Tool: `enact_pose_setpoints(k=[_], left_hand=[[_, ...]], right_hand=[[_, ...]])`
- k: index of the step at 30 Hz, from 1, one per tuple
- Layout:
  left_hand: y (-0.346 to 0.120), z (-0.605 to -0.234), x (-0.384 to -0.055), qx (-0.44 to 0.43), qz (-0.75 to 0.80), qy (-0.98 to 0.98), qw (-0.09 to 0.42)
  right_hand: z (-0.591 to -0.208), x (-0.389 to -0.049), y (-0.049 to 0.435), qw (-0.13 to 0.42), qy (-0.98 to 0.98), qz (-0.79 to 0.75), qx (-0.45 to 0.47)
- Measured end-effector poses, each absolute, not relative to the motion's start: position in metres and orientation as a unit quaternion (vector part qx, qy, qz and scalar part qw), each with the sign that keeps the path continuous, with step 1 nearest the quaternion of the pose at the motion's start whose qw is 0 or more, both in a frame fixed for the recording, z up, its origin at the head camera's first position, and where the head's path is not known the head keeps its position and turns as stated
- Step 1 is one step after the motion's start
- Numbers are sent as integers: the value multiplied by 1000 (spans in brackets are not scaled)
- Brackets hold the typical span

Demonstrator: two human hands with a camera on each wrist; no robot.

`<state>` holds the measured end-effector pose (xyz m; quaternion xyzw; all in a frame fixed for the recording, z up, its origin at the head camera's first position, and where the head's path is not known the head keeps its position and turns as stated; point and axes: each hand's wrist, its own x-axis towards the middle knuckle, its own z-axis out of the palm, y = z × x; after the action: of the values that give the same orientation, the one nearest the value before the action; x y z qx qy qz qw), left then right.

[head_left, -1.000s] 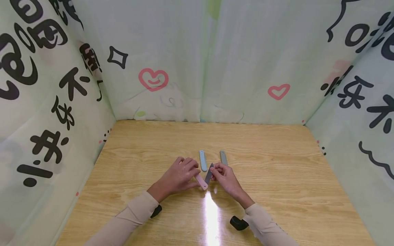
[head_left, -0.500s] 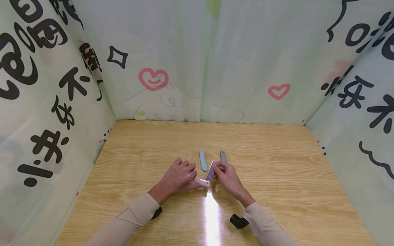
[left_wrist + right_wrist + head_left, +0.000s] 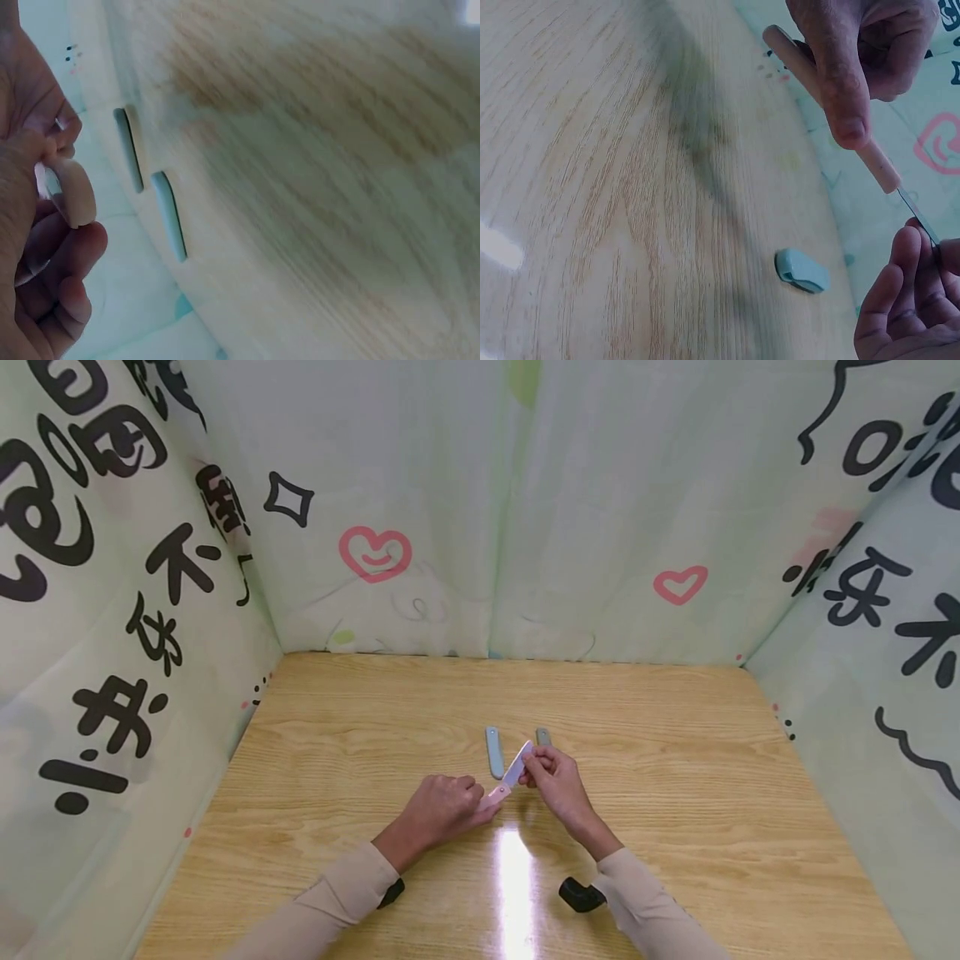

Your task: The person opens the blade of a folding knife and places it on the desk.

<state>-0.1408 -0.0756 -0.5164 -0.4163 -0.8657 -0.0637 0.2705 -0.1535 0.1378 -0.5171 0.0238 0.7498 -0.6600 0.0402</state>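
Observation:
Between both hands, in the head view, is a folding knife with a pink handle (image 3: 495, 797) and its blade (image 3: 517, 765) swung out almost in line with the handle. My left hand (image 3: 442, 810) grips the handle. The blade is pinched near its tip between the thumb and fingers of my right hand (image 3: 559, 783). Up close, the right wrist view has the handle (image 3: 879, 166) under the left thumb and the thin blade edge (image 3: 915, 210) running to the right fingers.
Just behind the hands lie a light blue folded knife (image 3: 494, 752) and a grey one (image 3: 543, 737), partly hidden by my right hand. The wooden table (image 3: 360, 710) ends at a printed curtain (image 3: 450, 593), with curtain sides at left and right.
The blade has turned from a narrow V against the handle to nearly straight. My left hand has tilted the handle and dropped slightly, while the right hand rose a little with the blade.

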Motion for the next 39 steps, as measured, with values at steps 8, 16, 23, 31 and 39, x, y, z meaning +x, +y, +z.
enact_pose_setpoints(k=[8, 16, 23, 31, 39], left_hand=[[-73, -520, -137, -384, -111, -880, 258], [-82, -524, -144, -362, -139, -898, 207], [-83, -521, -143, -352, -108, -918, 150], [-80, -516, -146, -323, -76, -936, 116], [-87, -517, -159, -243, -243, -938, 40]], right_hand=[[-517, -157, 132, 29, 726, -686, 28], [-523, -156, 130, 7, 711, -701, 43], [-531, -157, 130, 2, 718, -694, 62], [-527, -152, 132, 44, 684, -727, 45], [-529, -150, 137, 54, 694, -717, 35]])
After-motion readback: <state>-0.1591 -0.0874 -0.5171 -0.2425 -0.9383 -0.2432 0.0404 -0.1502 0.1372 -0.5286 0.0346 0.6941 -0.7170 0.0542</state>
